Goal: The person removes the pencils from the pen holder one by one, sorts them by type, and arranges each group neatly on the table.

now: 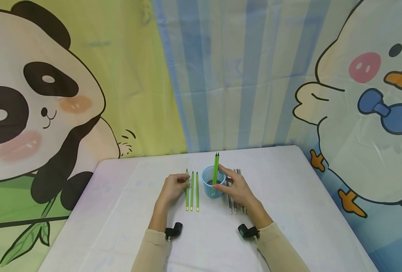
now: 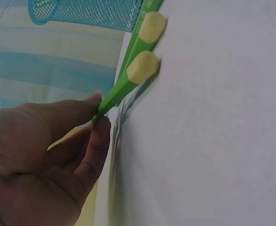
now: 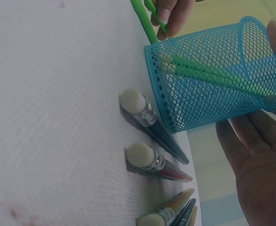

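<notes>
We see the left hand (image 1: 173,187) pinching a green, pale-yellow-ended pencil (image 1: 187,201), the right hand (image 1: 239,189) gripping a blue mesh cup (image 1: 207,190).

Both forearms (image 1: 160,216) are extended upward from the bottom edge. Left of centre, the left hand (image 1: 173,186) is turned inward, thumb and fingertips pinched; right of centre, the right hand (image 1: 239,189) is held with thumb and fingers parted.

On the white table (image 1: 119,230): cup (image 1: 208,191); green pencils (image 1: 192,194); eraser-tipped pencils (image 3: 164,137)

Cup (image 1: 208,189) between pencils (image 1: 192,191); 2 inside
</notes>
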{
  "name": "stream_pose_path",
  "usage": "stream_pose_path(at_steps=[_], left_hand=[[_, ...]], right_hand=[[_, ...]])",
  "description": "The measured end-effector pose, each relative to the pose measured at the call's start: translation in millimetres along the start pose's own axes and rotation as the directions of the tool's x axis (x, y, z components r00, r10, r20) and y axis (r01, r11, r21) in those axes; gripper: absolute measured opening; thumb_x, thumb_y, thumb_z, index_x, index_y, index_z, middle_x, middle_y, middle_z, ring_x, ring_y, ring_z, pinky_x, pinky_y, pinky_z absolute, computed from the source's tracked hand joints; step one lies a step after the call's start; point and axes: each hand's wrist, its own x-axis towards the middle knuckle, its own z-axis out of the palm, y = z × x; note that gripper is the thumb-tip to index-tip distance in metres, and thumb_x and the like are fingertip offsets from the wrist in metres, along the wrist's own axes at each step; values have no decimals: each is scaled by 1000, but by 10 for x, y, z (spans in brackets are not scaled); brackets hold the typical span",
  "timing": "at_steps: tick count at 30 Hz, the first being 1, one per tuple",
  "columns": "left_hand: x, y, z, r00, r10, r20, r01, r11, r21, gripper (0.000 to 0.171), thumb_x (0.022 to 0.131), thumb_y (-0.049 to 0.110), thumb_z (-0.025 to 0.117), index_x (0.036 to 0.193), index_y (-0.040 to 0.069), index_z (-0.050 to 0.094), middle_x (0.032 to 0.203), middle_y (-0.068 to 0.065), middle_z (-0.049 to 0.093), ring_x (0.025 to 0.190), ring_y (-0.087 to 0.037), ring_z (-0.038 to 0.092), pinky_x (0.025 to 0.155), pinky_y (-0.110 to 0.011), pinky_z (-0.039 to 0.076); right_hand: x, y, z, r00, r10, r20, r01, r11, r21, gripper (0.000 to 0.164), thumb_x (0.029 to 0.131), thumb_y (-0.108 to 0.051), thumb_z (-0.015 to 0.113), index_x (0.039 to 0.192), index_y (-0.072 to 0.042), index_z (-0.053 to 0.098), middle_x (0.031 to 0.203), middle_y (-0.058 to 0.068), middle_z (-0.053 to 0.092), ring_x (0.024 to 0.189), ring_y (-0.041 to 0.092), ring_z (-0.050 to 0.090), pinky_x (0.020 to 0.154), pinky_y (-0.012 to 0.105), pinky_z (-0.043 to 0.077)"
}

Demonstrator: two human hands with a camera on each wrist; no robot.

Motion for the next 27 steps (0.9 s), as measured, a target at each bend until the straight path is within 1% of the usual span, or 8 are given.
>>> stream_pose_path(at_steps=[5, 9, 12, 14, 20, 27], left_hand=[[12, 1, 25, 1000, 6, -3, -6, 1000, 18, 28, 93, 10, 79, 120, 9, 77, 110, -7, 77, 103, -21, 71, 92, -42, 58], [5, 2, 41, 1000, 13, 10, -14, 999, 33, 28, 93, 12, 78, 121, 10, 77, 114, -8, 77, 107, -23, 71, 96, -45, 58], [-8, -13, 42, 999, 25, 23, -25, 999, 36, 27, 93, 13, 79, 120, 11, 77, 116, -9, 77, 109, -26, 72, 96, -46, 58], [-14, -24, 39, 999, 35, 29, -36, 999, 41, 27, 93, 13, 79, 119, 11, 77, 120, -10, 77, 111, -27, 72, 96, -47, 58], [-13, -31, 36, 999, 49, 19, -50, 997, 65, 28, 91, 14, 81, 119, 9, 77, 140, -13, 67, 116, -30, 71, 101, -49, 56], [-12, -12, 39, 997, 82, 12, -82, 992, 91, 27, 91, 11, 80, 117, 5, 77, 140, -16, 66, 113, -30, 70, 101, -50, 55]], right_hand=[[1, -4, -2, 1000, 4, 0, -4, 1000, 0, 87, 87, -38, 85, 161, -23, 41, 163, 11, 44, 145, 40, 49, 110, 51, 51], [-3, -5, -5, 1000, 8, -1, -8, 1000, -1, 87, 87, -38, 85, 161, -23, 41, 164, 10, 43, 145, 40, 48, 110, 51, 50], [-7, 7, 1, 1000, 7, -3, -7, 1000, 1, 87, 87, -39, 85, 161, -24, 41, 164, 11, 43, 144, 42, 49, 109, 52, 51], [-11, 15, 4, 1000, 7, -5, -7, 1000, 1, 87, 87, -40, 85, 160, -24, 42, 163, 12, 43, 143, 43, 50, 108, 53, 51], [-14, 15, 3, 1000, 10, -4, -10, 1000, 1, 87, 87, -41, 85, 160, -24, 42, 162, 12, 45, 142, 44, 51, 108, 52, 51], [-6, -2, -3, 1000, -2, -4, 2, 1000, 2, 87, 87, -39, 85, 160, -23, 42, 162, 11, 46, 143, 41, 50, 109, 52, 51]])
